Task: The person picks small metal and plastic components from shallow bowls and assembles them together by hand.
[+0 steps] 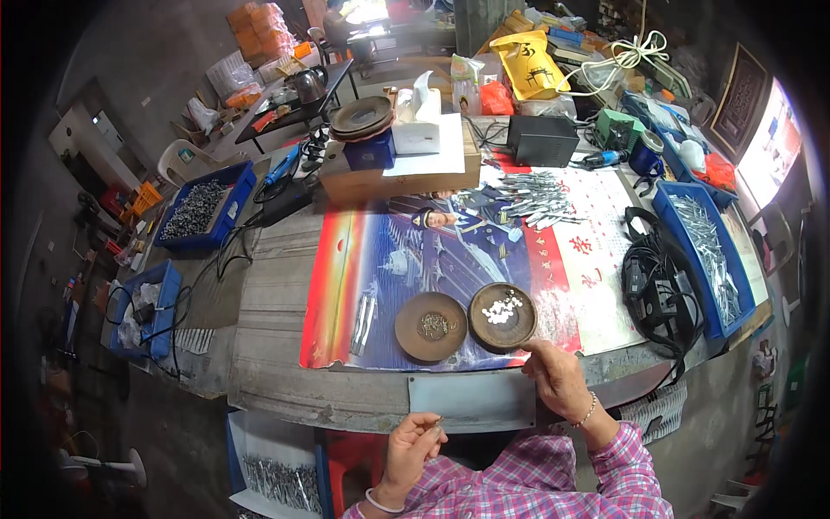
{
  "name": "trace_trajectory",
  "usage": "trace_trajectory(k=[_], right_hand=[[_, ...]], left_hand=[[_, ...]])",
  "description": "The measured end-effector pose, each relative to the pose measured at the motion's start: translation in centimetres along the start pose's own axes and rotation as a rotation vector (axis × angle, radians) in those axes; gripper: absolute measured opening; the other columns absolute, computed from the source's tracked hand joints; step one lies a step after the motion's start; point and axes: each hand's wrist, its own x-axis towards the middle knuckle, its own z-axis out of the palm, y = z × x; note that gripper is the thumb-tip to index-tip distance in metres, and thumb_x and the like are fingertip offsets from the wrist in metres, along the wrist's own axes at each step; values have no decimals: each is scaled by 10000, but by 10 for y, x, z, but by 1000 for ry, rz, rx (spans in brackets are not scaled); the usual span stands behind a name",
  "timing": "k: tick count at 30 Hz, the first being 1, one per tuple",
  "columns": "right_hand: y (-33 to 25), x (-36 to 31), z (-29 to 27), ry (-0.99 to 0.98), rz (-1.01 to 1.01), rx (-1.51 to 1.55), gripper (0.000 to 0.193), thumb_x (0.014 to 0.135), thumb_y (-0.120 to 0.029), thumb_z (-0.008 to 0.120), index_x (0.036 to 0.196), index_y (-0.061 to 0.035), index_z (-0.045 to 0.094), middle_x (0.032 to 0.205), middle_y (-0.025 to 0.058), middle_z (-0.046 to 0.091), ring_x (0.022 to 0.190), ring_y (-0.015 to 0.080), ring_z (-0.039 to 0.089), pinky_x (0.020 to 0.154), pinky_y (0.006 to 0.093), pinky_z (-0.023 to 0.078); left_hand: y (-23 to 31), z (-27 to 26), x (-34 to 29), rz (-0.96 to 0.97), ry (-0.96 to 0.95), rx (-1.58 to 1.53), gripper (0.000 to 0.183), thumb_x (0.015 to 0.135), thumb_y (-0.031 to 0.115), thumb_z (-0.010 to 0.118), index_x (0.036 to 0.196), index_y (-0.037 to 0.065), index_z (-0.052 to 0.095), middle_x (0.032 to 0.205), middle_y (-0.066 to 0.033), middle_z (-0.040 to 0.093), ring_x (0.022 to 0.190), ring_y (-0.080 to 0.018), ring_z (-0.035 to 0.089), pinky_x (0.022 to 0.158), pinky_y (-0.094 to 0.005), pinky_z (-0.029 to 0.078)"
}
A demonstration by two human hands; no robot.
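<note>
Close to the table's front edge, my left hand is closed in a pinch, with something tiny and brownish at its fingertips that I cannot make out. My right hand has its fingers curled together beside the near right rim of a round brown bowl; whether they hold anything is hidden. Small white pieces lie in that bowl. To its left stands a second brown bowl with a heap of tiny dark, brassy bits. A grey plate at the table edge lies between my hands.
A printed poster covers the table's middle. Metal pen-like parts lie in a pile on it. A blue tray of similar parts stands right, near a black cable bundle. Another blue tray sits left. A cardboard box stands behind.
</note>
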Motion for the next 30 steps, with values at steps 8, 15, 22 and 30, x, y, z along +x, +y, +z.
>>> trace_trajectory(k=[8,15,22,30], right_hand=[[4,-3,3,165,-1,72,247,807,68,544,1046,7,552,887,155,631,757,314,631,687,362,506],[10,22,-9,83,-48,-94,190,776,32,576,962,-9,571,837,153,588,806,354,573,707,413,455],[24,59,4,-32,-158,-328,107,790,-61,608,894,-48,586,804,120,574,739,322,565,673,403,433],[25,83,24,-122,-259,-496,52,780,-102,584,820,-74,567,801,96,568,821,273,588,722,395,444]], left_hand=[[-1,0,3,44,-11,-5,165,912,-14,525,1069,16,567,797,-71,625,578,-43,488,518,-163,379],[0,1,5,70,-14,-1,136,911,9,536,1042,27,568,766,-93,612,554,-65,487,508,-173,390],[-2,-4,5,91,-64,-28,178,916,-1,529,1090,15,563,812,-81,630,587,-48,493,526,-169,388],[-1,-4,1,20,-40,-29,181,910,-19,534,1086,1,569,813,-79,634,600,-47,505,546,-168,407]])
